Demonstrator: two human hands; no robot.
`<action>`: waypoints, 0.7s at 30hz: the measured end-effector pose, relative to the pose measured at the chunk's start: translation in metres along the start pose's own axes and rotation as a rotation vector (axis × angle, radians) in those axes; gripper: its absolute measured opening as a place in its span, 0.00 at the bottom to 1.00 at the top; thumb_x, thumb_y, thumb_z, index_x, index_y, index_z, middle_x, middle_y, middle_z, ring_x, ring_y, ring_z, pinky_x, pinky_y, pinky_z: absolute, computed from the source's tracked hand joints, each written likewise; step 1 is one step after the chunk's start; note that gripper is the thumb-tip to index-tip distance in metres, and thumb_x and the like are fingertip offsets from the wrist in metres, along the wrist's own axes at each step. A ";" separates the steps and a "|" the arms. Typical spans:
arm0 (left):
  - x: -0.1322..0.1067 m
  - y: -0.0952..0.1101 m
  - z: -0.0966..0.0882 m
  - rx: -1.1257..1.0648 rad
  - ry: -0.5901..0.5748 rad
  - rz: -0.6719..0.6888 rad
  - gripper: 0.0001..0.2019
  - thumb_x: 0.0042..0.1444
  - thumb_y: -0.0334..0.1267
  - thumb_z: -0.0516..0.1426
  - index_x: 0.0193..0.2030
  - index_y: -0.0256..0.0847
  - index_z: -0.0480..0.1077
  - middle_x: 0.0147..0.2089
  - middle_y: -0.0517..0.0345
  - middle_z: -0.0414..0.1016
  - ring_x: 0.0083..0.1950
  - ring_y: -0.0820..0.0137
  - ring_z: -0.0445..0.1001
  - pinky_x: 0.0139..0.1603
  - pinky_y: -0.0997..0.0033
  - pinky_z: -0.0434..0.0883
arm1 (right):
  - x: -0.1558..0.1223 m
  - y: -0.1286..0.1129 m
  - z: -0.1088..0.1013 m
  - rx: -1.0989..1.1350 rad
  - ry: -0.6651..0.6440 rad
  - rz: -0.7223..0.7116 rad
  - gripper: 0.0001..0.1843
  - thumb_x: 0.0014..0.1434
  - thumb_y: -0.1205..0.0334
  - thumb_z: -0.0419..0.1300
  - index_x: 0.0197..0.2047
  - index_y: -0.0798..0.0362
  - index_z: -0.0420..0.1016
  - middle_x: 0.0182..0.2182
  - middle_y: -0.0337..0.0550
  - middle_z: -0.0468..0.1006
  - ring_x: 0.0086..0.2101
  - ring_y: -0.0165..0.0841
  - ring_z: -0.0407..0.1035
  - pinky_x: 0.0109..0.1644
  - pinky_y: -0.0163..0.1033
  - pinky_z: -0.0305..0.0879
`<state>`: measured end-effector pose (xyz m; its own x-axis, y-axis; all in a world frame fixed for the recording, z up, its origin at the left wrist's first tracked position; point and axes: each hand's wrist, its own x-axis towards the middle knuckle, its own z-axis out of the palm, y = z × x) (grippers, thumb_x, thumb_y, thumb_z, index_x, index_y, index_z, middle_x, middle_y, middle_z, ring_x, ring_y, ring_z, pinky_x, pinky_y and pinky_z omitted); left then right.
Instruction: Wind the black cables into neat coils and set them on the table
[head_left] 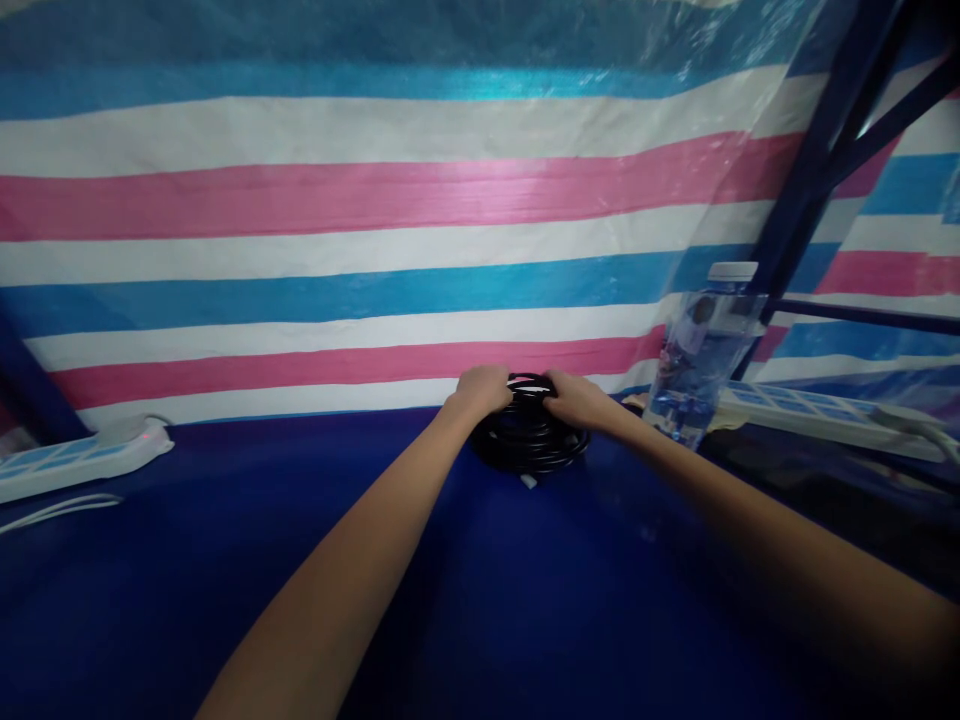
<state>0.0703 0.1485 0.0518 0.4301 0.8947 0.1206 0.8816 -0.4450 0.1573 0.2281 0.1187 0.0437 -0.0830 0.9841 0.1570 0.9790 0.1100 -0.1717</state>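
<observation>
A black coiled cable (531,440) rests on the dark blue tabletop (480,600), near its far edge. Both of my arms reach out to it. My left hand (484,388) grips the coil's upper left side, fingers curled around behind it. On the upper right side, my right hand (577,398) holds the coil in the same way. The fingertips of both hands are largely hidden by the loops. A small pale tip or tag (529,481) pokes out at the front of the coil.
A clear plastic bottle (690,360) stands right of my right hand. White power strips lie at the left (90,455) and right (832,415), with a white cable (64,508) at the left. Behind hangs a striped plastic sheet (375,200), beside a dark metal frame (817,170).
</observation>
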 end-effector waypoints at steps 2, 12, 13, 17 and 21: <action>-0.002 -0.003 0.006 0.000 -0.036 0.015 0.18 0.59 0.42 0.54 0.54 0.37 0.64 0.51 0.49 0.68 0.47 0.65 0.70 0.47 0.58 0.70 | 0.000 0.001 -0.004 0.004 -0.037 -0.014 0.21 0.55 0.64 0.49 0.50 0.64 0.68 0.44 0.62 0.74 0.41 0.46 0.70 0.39 0.43 0.61; 0.006 -0.014 0.000 -0.079 0.005 0.058 0.29 0.53 0.46 0.58 0.59 0.36 0.60 0.58 0.39 0.65 0.56 0.56 0.67 0.53 0.57 0.66 | 0.000 0.004 -0.026 0.111 0.063 -0.060 0.27 0.60 0.59 0.49 0.59 0.67 0.61 0.55 0.63 0.66 0.52 0.46 0.64 0.54 0.47 0.60; 0.006 -0.016 -0.007 -0.101 0.031 0.074 0.30 0.54 0.46 0.56 0.61 0.35 0.58 0.60 0.38 0.63 0.58 0.55 0.65 0.54 0.58 0.65 | 0.000 0.003 -0.029 0.119 0.076 -0.061 0.26 0.61 0.59 0.48 0.58 0.66 0.61 0.54 0.63 0.67 0.51 0.46 0.65 0.54 0.47 0.60; -0.005 -0.023 -0.039 -0.165 0.192 0.148 0.28 0.60 0.44 0.48 0.65 0.35 0.52 0.65 0.43 0.56 0.64 0.60 0.57 0.61 0.64 0.57 | -0.007 -0.002 -0.060 0.134 0.188 -0.090 0.25 0.62 0.58 0.47 0.56 0.64 0.64 0.52 0.62 0.67 0.50 0.45 0.64 0.54 0.48 0.60; -0.055 -0.015 -0.059 -0.160 0.380 0.163 0.25 0.59 0.37 0.46 0.64 0.33 0.55 0.65 0.44 0.56 0.64 0.60 0.55 0.63 0.62 0.53 | -0.051 -0.013 -0.089 0.112 0.339 -0.168 0.24 0.59 0.57 0.51 0.56 0.59 0.66 0.55 0.60 0.63 0.52 0.48 0.61 0.58 0.50 0.55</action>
<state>0.0220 0.1041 0.1007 0.4327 0.7476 0.5038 0.7537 -0.6066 0.2528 0.2363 0.0549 0.1242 -0.1557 0.8513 0.5010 0.9291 0.2985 -0.2184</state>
